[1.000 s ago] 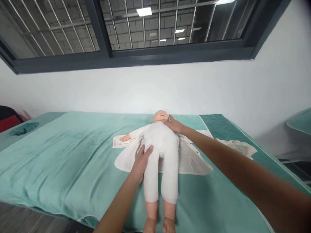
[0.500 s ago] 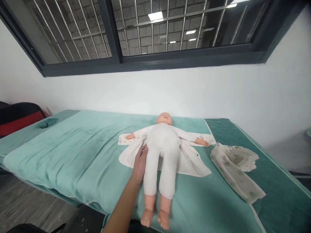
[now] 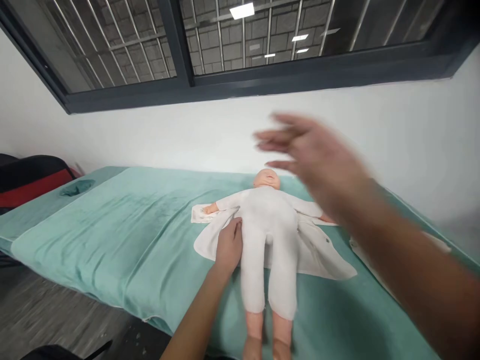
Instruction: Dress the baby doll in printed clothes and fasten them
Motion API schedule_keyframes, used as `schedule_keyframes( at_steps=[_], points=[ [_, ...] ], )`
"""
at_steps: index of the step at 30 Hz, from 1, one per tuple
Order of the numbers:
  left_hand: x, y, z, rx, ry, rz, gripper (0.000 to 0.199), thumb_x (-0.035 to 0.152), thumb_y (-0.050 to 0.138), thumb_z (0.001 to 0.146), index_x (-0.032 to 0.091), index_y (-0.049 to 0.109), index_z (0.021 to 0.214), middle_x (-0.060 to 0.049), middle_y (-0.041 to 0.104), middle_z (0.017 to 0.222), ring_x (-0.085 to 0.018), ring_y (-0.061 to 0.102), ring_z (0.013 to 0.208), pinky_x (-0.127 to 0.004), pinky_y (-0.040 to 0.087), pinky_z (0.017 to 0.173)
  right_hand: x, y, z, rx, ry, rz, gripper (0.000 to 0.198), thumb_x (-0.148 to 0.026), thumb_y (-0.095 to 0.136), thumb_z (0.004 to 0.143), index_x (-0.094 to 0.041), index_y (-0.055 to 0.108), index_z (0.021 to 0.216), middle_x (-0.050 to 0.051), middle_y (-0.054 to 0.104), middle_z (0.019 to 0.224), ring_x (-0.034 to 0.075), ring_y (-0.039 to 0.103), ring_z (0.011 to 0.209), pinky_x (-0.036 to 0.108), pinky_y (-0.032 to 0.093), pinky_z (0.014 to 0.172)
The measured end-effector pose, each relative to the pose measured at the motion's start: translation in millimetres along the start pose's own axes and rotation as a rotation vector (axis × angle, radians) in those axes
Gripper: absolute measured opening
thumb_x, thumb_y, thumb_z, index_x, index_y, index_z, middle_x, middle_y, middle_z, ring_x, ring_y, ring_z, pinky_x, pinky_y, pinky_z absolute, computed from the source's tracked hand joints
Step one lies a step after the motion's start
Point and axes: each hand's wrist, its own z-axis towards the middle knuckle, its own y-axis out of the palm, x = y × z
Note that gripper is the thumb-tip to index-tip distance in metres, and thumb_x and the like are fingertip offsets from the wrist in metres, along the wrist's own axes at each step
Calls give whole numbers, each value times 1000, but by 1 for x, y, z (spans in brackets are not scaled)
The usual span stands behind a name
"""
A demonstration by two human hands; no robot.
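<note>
A baby doll (image 3: 268, 220) with a white cloth body lies on its back, head toward the wall. Beneath it an open white baby shirt (image 3: 326, 255) is spread out, its sleeves under the doll's arms. My left hand (image 3: 229, 245) rests at the doll's hip over the shirt's left panel. Its fingers are curled closed, and what they hold, if anything, is hidden. In the air above the doll's head and chest is my right hand (image 3: 300, 142), blurred by motion. Its fingers are apart with nothing in them, and its forearm covers part of the doll's arm.
Teal sheeting (image 3: 123, 230) covers the massage bed, which has a face hole (image 3: 77, 188) at its left end. Another pale garment (image 3: 437, 242) lies at right, mostly behind my forearm. A black and red bag (image 3: 37, 180) stands at left. Behind are a white wall and a barred window.
My right hand has come into view from the right, above the doll. The left hand's fingers have curled at the doll's side. The view has shifted, with the doll now further right.
</note>
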Motion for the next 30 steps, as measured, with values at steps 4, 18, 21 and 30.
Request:
schedule_keyframes(
  at_steps=[4,18,21,30],
  points=[
    [-12,-3,29,-62,87,317,26,20,36,92,22,60,101,-12,71,102,-29,65,95,-43,47,81,35,85,53,-297,-169,-281,56,-42,52,95,-28,38,147,7,47,149,24,44,138,40,39,112],
    [-43,-2,73,-24,232,782,24,12,42,90,20,57,108,-12,64,116,-28,55,111,-43,41,89,82,107,104,-623,-20,-795,31,-46,50,92,-24,65,109,9,70,115,28,64,102,33,44,73],
    [-50,-4,73,123,46,764,22,28,48,93,19,58,111,-13,61,118,-31,54,110,-45,42,87,88,92,98,-544,-40,-706,33,-49,49,92,-26,64,110,6,69,118,26,63,102,31,43,74],
    [-62,-14,74,394,-11,217,15,28,50,89,21,60,80,-6,65,87,-23,58,86,-35,44,76,87,76,81,-492,-58,-573,44,-67,54,84,-29,70,100,2,73,106,23,65,91,30,42,72]
  ],
)
